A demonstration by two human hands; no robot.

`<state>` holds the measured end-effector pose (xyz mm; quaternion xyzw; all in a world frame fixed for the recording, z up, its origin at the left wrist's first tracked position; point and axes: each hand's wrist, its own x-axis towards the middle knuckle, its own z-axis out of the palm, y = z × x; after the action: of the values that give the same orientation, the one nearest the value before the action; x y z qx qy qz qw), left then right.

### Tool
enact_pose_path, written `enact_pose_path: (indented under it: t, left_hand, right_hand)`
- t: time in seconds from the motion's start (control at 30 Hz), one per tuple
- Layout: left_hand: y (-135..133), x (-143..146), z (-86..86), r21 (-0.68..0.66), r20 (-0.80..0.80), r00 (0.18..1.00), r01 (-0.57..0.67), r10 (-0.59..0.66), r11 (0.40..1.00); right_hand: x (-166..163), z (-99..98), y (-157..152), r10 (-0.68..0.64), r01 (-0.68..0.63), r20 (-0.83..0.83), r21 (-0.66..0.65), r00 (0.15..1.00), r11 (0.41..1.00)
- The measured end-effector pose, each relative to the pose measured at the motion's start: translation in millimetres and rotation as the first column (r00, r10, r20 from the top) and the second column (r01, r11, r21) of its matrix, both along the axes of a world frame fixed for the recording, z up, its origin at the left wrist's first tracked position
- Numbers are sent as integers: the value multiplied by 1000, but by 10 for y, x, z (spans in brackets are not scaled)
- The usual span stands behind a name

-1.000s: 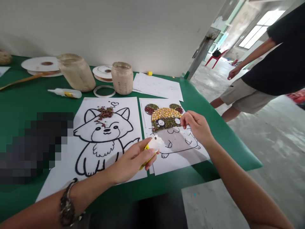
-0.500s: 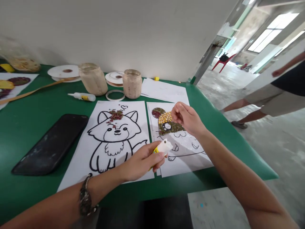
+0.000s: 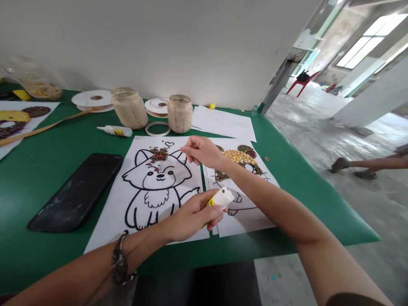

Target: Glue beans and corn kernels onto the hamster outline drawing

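My left hand [image 3: 197, 212] is closed around a white glue bottle [image 3: 223, 196] with a yellow label, held over the near edges of the sheets. Above the right ear of a fox drawing [image 3: 153, 178] hovers my right hand [image 3: 202, 151], fingers pinched together; whatever they hold is too small to make out. A pile of red and green beans [image 3: 158, 154] lies on the fox's forehead. My right forearm partly covers a second drawing [image 3: 251, 216], an animal whose head is filled with yellow corn kernels [image 3: 239, 156] and green and red beans.
A black phone [image 3: 78, 191] lies left of the fox sheet. Behind stand two cloudy jars [image 3: 129, 108], ribbon spools [image 3: 92, 100], a tape ring [image 3: 157, 128], another glue bottle [image 3: 114, 131] and white papers [image 3: 223, 122]. A person's legs [image 3: 376, 163] show beyond the table's right edge.
My right hand has moved left, from over the corn-and-bean picture to beside the fox's ear. My left hand keeps hold of the glue bottle. The person at right has moved toward the frame's edge.
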<state>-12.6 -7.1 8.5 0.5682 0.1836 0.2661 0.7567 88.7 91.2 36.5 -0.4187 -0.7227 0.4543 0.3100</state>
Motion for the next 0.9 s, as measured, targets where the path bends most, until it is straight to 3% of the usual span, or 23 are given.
enact_pose_path:
  t: [0.1,0.2,0.3,0.37,0.47,0.57,0.6,0.67,0.77,0.8,0.87,0.9]
  left_hand:
    - [-6,14,14,-13,-8,997,-77,77,997]
    - [5,29,13,19,-48,964,-261,262,965]
    - [44,50,-37,105,-102,908,-396,406,912]
    - [73,61,-70,211,-152,876,-424,458,881]
    - [102,16,-26,436,-280,846,-309,453,845]
    - [117,-216,185,573,-473,802,-35,365,819]
    - [124,-355,274,582,-558,761,76,330,809]
    - [145,-725,429,595,-694,603,174,393,785]
    - [176,-1424,495,741,-658,320,110,682,663]
    - [178,-1655,463,750,-659,206,110,723,653]
    - [161,-2049,339,647,-762,30,55,647,760]
    - [143,-2198,261,574,-818,6,31,575,818]
  right_hand:
    - [21,-39,-51,-38,38,-4,2,999,999]
    - [187,-52,-181,-76,57,-226,-91,971,994]
    - [391,-63,-398,86,-177,-397,-199,914,964]
    - [481,-83,-560,229,-301,-308,-212,924,930]
    - [527,-132,-738,191,-232,-235,-160,953,959]
    - [529,-175,-799,126,-183,-336,-146,933,972]
    - [531,-182,-800,103,-176,-398,-150,912,973]
    - [546,-182,-792,52,-164,-514,-174,856,971]
    - [578,-157,-783,22,-162,-546,-210,837,964]
    - [586,-147,-784,18,-154,-528,-215,849,964]
    - [595,-132,-788,7,-133,-492,-221,871,966]
    - [597,-127,-790,0,-122,-478,-224,879,967]
